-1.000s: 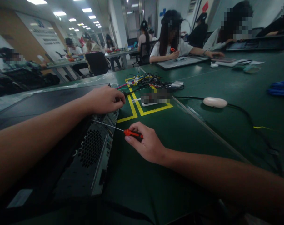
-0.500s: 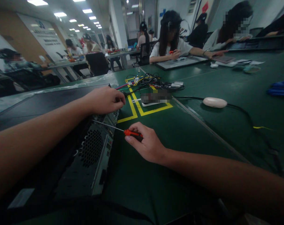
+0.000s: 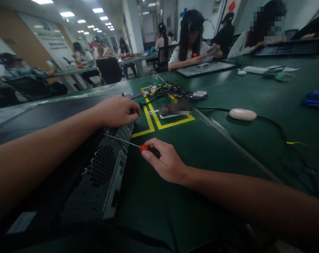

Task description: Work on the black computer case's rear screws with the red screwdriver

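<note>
A black desktop computer case (image 3: 56, 112) lies on its side at the left, its rear panel with a honeycomb vent (image 3: 102, 165) turned toward the right. My left hand (image 3: 118, 111) rests on the upper rear edge of the case with its fingers curled down there; the fingertips are partly hidden. In my right hand (image 3: 167, 160) is a screwdriver (image 3: 143, 148) with a red and black handle, gripped between thumb and fingers. Its thin shaft (image 3: 122, 140) points left to the rear panel near the top edge, below my left forearm. Whether the tip sits in a screw is too dark to tell.
Behind the case lie a bundle of cables (image 3: 170, 89) and a blurred dark item (image 3: 175, 108) inside yellow tape marks (image 3: 172, 123). A pale oval device (image 3: 243, 114) sits on a black cable at right. Across the green table (image 3: 214, 147) a person (image 3: 192, 45) works at a flat panel.
My right fingers have rolled the screwdriver handle slightly, so less of its red shows. My left hand stays put. The person opposite has lifted a flat item from the table.
</note>
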Demonstrator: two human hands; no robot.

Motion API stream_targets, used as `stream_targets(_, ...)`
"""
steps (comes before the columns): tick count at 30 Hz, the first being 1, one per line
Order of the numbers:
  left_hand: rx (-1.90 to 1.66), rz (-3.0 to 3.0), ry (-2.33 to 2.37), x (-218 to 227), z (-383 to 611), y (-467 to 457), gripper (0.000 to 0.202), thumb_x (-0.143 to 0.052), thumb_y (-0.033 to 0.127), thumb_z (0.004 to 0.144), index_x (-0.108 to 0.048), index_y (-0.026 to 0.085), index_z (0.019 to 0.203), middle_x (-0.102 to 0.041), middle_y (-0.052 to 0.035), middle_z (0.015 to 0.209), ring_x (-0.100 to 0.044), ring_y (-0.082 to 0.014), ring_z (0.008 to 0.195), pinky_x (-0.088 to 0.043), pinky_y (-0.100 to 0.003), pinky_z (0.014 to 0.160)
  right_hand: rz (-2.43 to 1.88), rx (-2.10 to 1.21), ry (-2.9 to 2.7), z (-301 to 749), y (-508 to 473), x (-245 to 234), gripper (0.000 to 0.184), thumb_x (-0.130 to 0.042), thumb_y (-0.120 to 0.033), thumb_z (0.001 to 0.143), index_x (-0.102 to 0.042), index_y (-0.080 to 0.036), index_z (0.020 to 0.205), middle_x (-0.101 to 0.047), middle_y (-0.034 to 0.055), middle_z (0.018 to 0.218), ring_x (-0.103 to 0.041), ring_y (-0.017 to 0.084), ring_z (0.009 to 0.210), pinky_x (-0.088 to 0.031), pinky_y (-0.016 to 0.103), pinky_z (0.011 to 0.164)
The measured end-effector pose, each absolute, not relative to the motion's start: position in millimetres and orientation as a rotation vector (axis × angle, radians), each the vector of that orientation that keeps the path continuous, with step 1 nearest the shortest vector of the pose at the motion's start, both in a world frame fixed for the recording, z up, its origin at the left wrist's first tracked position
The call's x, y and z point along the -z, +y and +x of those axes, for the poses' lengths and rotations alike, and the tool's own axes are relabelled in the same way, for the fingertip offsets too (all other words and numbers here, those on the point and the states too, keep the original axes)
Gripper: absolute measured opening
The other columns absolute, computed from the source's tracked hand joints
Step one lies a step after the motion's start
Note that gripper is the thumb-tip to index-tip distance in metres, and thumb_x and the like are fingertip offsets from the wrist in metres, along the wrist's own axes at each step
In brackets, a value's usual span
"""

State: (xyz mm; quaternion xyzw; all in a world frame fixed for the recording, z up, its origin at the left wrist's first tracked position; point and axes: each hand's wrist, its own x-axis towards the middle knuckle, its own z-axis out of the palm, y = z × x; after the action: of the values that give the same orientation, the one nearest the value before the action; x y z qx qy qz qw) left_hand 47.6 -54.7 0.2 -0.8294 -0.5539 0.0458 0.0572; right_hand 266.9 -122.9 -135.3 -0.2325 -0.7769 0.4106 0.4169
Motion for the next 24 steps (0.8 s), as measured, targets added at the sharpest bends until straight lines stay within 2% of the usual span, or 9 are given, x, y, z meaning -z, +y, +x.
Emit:
stream_targets(3,-0.119,-2.51,-1.68,0.9,48.0,-55.4,0.044,-0.05,0.045,0.09,-0.083,0.028,0.113,-0.081,-0.0068,0.099,-0.072,-0.024,0.088,-0.051,-0.038,0.085,-0.578,-1.045,-1.954,267.1,-122.8,135.7,0.018,-0.059,-0.037,0.105,-0.065,-0.02,0.105,-0.066,0.0003,0.084,-0.061,0.016,0.075,-0.046,0.031,0.07)
stream_targets(9,-0.115,-2.525,-1.669,2.1,46.2,-53.7,0.043,-0.05,0.047,0.09,-0.083,0.028,0.112,-0.082,-0.0061,0.098,-0.072,-0.0232,0.088,-0.052,-0.037,0.086,-0.571,-1.095,-1.936,268.0,-123.7,137.8,0.029,-0.074,-0.037,0.094,-0.057,-0.022,0.112,-0.067,-0.0018,0.087,-0.064,0.016,0.074,-0.049,0.031,0.072)
stream_targets(15,-0.123,-2.518,-1.684,1.3,46.4,-53.9,0.043,-0.05,0.047,0.09,-0.083,0.029,0.112,-0.081,-0.0056,0.097,-0.072,-0.0236,0.088,-0.051,-0.037,0.085,-0.58,-1.078,-1.917,265.9,-122.5,139.2,0.019,-0.07,-0.034,0.097,-0.057,-0.023,0.106,-0.067,-0.0007,0.089,-0.064,0.016,0.076,-0.052,0.033,0.074)
stream_targets(24,-0.128,-2.518,-1.702,0.8,47.1,-54.7,0.044,-0.051,0.047,0.089,-0.082,0.029,0.114,-0.082,-0.0061,0.101,-0.072,-0.0239,0.09,-0.051,-0.037,0.085,-0.565,-1.071,-1.919,266.3,-122.0,139.3,0.018,-0.07,-0.033,0.098,-0.059,-0.022,0.106,-0.066,-0.0015,0.088,-0.062,0.015,0.075,-0.051,0.032,0.073)
